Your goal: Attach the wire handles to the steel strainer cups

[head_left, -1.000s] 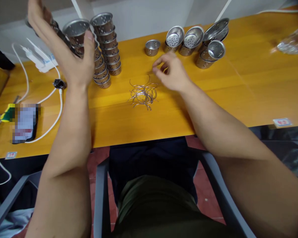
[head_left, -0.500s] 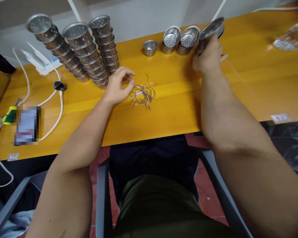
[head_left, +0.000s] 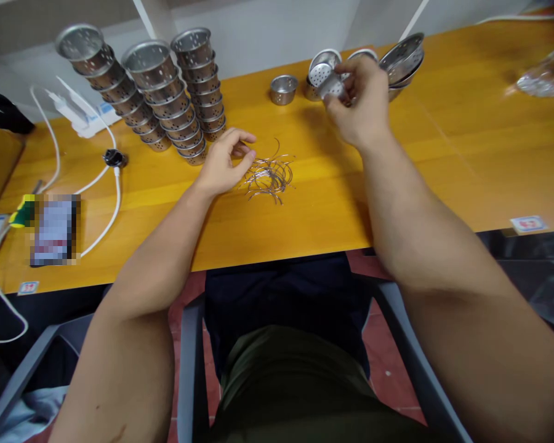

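Note:
My right hand (head_left: pixel 365 101) is closed on a small perforated metal cup (head_left: pixel 333 88), tilted and lifted above the table, its rim partly covered by my fingers. Behind it lean nested cups (head_left: pixel 325 59), and to their right are larger tilted metal bowls (head_left: pixel 402 56) with holes. A single metal cup (head_left: pixel 283 90) stands upright to the left. My left hand (head_left: pixel 226 161) rests on the table with its fingers loosely curved and apart, holding nothing. Right beside its thumb lies a loose heap of thin curved metal wires (head_left: pixel 270 175).
Tall leaning stacks of perforated cups (head_left: pixel 166 104) stand at the back left. A phone (head_left: pixel 54 231), white cables (head_left: pixel 119 209), a power strip (head_left: pixel 85 120) and a yellow-green tool handle (head_left: pixel 23 211) lie on the left. A clear plastic bag (head_left: pixel 547 74) lies far right.
My right hand has moved left from the tilted bowls and now has a small perforated cup in it. My left hand has stayed beside the wires.

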`<state>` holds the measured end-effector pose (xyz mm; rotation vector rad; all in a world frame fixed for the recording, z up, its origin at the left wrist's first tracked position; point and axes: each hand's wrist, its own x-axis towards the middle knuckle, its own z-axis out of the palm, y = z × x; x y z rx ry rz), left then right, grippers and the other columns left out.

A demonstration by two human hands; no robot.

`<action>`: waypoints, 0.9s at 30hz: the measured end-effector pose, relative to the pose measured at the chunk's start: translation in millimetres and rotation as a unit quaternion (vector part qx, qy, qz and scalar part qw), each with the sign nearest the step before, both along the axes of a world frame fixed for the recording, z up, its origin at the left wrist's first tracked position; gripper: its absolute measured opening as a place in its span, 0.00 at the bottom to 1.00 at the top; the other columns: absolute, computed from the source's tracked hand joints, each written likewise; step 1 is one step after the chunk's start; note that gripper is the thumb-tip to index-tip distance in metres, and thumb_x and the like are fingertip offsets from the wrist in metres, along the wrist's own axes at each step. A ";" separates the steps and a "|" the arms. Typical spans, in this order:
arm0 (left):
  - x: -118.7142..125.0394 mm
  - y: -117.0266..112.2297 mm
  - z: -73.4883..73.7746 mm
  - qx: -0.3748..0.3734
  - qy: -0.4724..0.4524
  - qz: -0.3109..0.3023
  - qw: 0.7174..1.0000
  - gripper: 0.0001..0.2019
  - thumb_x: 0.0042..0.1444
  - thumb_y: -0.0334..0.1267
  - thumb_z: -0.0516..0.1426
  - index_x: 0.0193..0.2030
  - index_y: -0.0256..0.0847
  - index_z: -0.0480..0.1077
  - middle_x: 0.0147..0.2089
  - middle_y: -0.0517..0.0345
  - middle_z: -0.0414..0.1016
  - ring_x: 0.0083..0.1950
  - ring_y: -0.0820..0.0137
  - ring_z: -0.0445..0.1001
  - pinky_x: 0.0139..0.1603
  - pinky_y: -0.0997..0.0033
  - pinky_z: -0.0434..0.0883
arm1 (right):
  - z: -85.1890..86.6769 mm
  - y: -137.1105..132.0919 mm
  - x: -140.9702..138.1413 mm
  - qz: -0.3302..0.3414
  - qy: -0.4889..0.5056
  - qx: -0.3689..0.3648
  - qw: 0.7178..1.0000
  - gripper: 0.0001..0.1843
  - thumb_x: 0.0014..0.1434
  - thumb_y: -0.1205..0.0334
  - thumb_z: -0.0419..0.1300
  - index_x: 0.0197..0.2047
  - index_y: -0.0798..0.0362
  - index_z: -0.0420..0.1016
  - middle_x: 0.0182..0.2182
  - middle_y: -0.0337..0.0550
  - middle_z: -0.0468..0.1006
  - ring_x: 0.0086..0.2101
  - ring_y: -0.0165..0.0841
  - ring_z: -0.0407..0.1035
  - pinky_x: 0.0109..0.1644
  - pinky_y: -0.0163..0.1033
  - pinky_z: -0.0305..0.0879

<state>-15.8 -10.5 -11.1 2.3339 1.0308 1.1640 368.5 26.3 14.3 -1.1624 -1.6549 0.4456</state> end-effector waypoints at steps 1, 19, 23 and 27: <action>0.9 1.1 -2.6 -0.001 -0.004 0.009 1.000 0.11 0.87 0.45 0.68 0.68 0.47 0.86 0.67 0.43 0.91 0.58 0.57 0.94 0.65 0.55 0.93 | -1.5 -3.0 -9.6 -0.006 0.003 0.022 1.000 0.26 0.75 0.67 0.84 0.68 0.47 0.80 0.48 0.46 0.80 0.45 0.45 0.70 0.55 0.50 0.69; -4.6 12.8 -19.6 0.014 0.032 -0.039 0.999 0.58 0.76 0.86 0.72 0.94 0.45 0.67 0.88 0.30 0.79 0.89 0.36 0.82 0.93 0.37 0.78 | 16.2 -82.7 -109.6 0.231 0.003 -0.068 0.971 0.22 0.78 0.37 0.82 0.62 0.41 0.90 0.54 0.49 0.90 0.58 0.55 0.86 0.70 0.60 0.90; -7.6 25.9 -28.7 0.016 0.043 -0.109 0.993 0.68 0.70 0.96 0.66 0.95 0.43 0.64 0.84 0.31 0.81 0.84 0.35 0.85 0.92 0.34 0.79 | 14.4 -75.4 -104.7 0.275 0.000 0.014 0.961 0.27 0.78 0.26 0.80 0.54 0.41 0.92 0.52 0.50 0.89 0.55 0.55 0.86 0.71 0.64 0.88; -9.2 28.2 -30.4 0.008 0.044 -0.147 0.988 0.69 0.72 0.96 0.65 0.98 0.42 0.59 0.84 0.31 0.80 0.83 0.36 0.85 0.93 0.36 0.78 | 19.3 -72.4 -97.0 0.293 -0.008 0.015 0.956 0.29 0.73 0.24 0.87 0.46 0.39 0.91 0.47 0.50 0.87 0.56 0.59 0.83 0.73 0.69 0.88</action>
